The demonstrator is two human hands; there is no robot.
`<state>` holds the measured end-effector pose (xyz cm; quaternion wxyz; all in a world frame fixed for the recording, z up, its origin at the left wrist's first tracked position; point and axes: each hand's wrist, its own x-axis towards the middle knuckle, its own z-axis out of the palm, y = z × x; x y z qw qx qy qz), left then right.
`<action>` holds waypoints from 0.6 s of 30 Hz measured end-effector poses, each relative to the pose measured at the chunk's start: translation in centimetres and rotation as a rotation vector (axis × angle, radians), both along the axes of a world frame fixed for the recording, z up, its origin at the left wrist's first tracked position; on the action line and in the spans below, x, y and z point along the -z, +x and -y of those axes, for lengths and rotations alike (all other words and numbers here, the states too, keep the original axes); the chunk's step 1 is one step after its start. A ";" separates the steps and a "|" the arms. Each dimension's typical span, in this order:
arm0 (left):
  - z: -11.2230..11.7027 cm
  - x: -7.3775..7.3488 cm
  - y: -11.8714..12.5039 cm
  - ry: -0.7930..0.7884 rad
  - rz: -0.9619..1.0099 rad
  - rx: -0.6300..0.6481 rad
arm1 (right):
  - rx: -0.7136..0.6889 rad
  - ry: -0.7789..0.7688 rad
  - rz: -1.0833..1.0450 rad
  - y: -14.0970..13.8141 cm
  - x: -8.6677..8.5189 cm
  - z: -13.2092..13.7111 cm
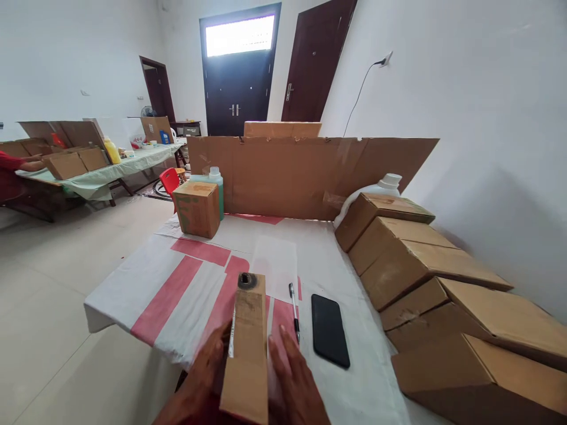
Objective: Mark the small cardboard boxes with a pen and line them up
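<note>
Near edge, centre: both hands on a narrow box (248, 348), standing on the table (146, 283) edge, long side running away from viewer. Left hand (201, 378) flat against box's left face, fingers open and spread, not curled round it; right hand (295, 378) same on right face, palm in. So box pressed between two open palms, no real grip. Dark round thing (247, 281) at box's far top end, cap or hole, can't tell. White edge shows on left side of box, maybe liner. Box looks like plain corrugated card: prob. light, stiff along length, faces likely dent if squeezed; surface dry, not slippery. Best hold judged to be long side faces, low and near middle, not the flaps. Just right of box: pen (294, 313), then black phone (330, 330), both flat on cloth, apart from box. Clear sheet (277, 262) lies just beyond box. Right side: row of closed cartons (425, 265) stacked leaning, near to far, white jug (381, 189) behind far one. Far left of table: small cube box (197, 208) w/ bottle (216, 180) behind. Cardboard screen (305, 174) across far edge. Far left of room: another table (88, 177), a person's sleeve (11, 162).
</note>
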<state>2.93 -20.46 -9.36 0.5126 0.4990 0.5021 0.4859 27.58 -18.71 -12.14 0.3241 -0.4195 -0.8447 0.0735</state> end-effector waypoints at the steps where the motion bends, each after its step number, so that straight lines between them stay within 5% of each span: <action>1: 0.9 -0.8 -0.3 0.001 0.024 0.053 | -0.063 0.046 0.002 -1.0 -0.4 0.2; 6: 1.3 -7.7 -4.5 0.023 0.056 0.150 | -0.073 0.014 -0.114 -4.3 -5.3 -3.0; 9: -0.5 -9.9 -6.6 0.128 0.117 0.105 | 0.033 -0.030 -0.228 -6.3 -8.0 -6.1; 15: -7.2 -7.3 -4.1 0.258 0.132 -0.339 | 0.164 -0.088 -0.346 -11.9 -9.9 -12.7; 18: -11.0 -6.1 -2.8 0.152 0.187 -0.314 | 0.162 -0.120 -0.352 -13.7 -10.4 -15.9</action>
